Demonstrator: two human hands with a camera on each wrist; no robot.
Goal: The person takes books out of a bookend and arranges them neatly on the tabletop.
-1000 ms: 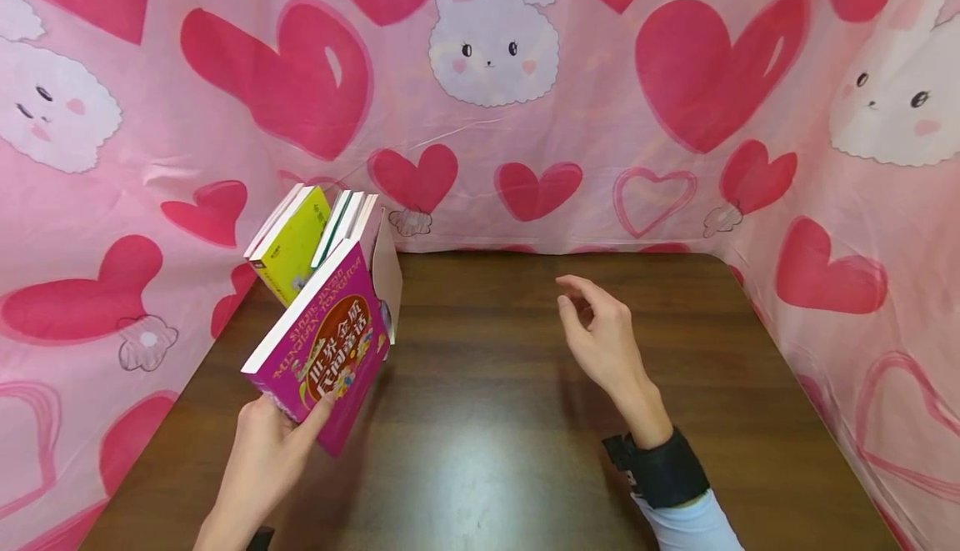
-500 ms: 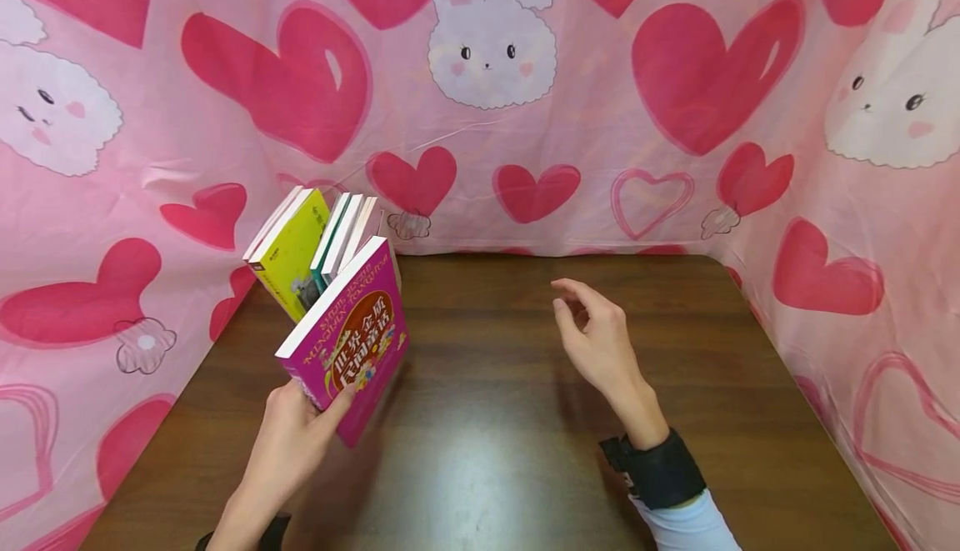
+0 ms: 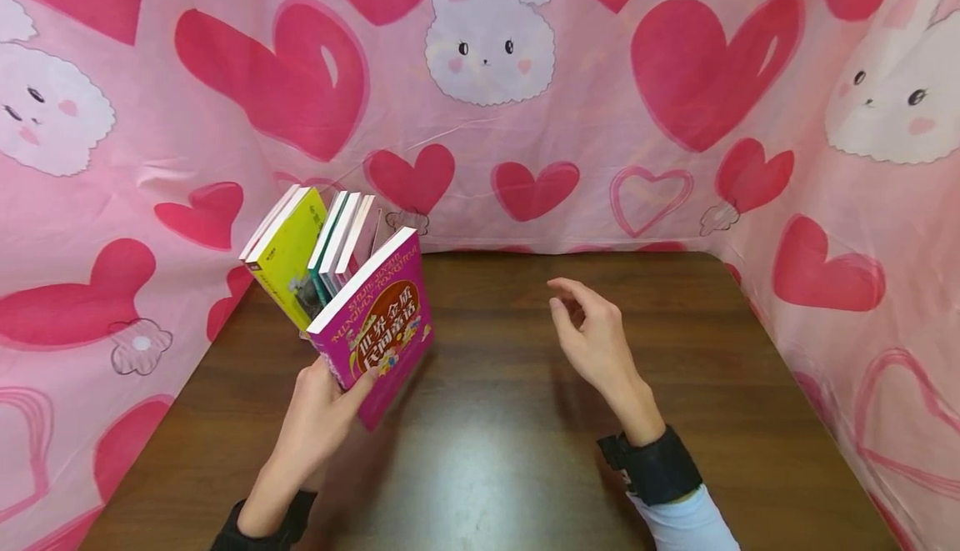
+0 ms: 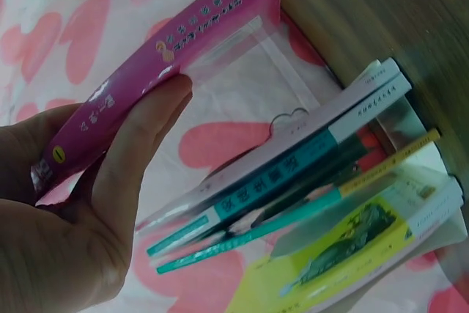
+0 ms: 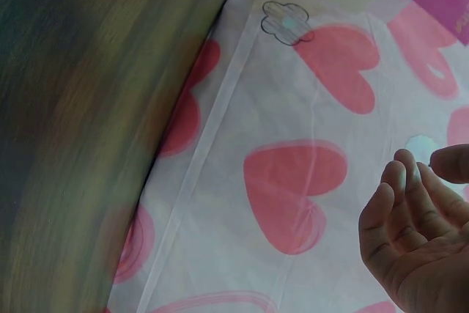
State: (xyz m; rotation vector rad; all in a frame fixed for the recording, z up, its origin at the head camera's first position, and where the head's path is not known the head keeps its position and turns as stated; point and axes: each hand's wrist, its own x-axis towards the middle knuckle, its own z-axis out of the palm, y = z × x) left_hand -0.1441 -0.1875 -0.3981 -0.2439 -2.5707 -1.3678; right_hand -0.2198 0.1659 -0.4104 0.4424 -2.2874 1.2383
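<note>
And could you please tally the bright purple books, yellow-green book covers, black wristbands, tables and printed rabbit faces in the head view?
Bright purple books: 1
Yellow-green book covers: 1
Black wristbands: 2
Tables: 1
Printed rabbit faces: 3, two cut off by the picture's edges
Total: 8

magenta book [image 3: 378,326], closed, brown oval with white chinese title on the front cover. gripped at the spine side by the left hand [image 3: 321,418], tilted, white page edge up, over the left half of the desk [image 3: 480,434].
</note>
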